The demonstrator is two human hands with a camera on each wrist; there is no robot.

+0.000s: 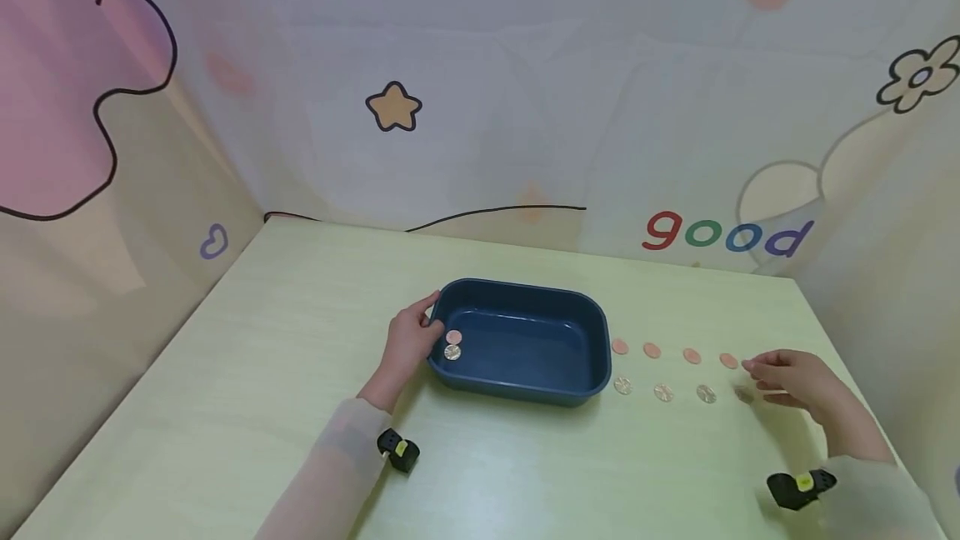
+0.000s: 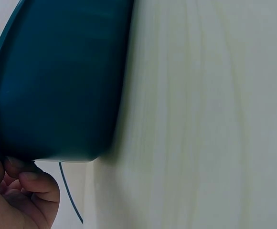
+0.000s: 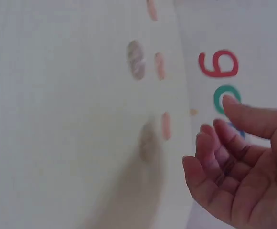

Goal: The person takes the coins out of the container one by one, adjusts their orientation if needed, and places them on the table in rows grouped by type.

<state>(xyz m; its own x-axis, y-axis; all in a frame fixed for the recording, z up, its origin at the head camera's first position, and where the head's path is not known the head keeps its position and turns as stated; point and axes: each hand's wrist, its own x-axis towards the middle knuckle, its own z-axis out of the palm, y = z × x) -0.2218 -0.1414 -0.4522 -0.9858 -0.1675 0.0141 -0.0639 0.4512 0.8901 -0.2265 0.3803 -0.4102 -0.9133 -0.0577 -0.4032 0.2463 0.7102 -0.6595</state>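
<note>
A dark blue rectangular tub (image 1: 510, 390) stands on the table, and its wall fills the upper left of the left wrist view. My left hand (image 1: 408, 342) grips its left end, thumb at the rim and fingers against the outside. Inside, near that hand, lie a copper-coloured coin (image 1: 453, 337) and a silver-coloured coin (image 1: 452, 352). My right hand (image 1: 798, 386) hovers at the right end of two coin rows, fingers loosely bent and thumb apart, holding nothing. Closest to its fingertips are a copper-coloured coin (image 1: 728, 361) and a silver-coloured coin (image 1: 744, 394) in the hand's shadow.
Right of the tub, several copper-coloured coins (image 1: 652, 350) form the back row and several silver-coloured coins (image 1: 663, 392) the front row. The pale table (image 1: 300, 315) ends at a printed cloth backdrop (image 1: 480, 132) behind and along the sides. Each wrist wears a small black camera (image 1: 399, 451).
</note>
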